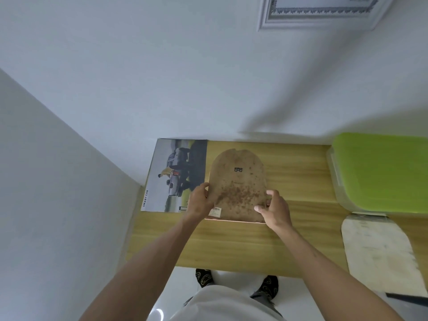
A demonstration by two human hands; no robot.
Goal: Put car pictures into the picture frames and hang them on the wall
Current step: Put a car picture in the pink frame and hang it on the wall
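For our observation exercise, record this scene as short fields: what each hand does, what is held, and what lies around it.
left hand: grips the left edge of the frame
right hand: grips the right edge
frame: back side up, brown stained backing, small hanger near the top
car picture: flat on the table, left of the frame
table: wooden, against the wall
green-lidded box: at right
wall frame: hanging above

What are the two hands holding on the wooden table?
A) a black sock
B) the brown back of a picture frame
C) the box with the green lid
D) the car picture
B: the left hand and the right hand grip the side edges of the brown frame back, while the car picture lies beside it untouched and the green-lidded box sits off to the right.
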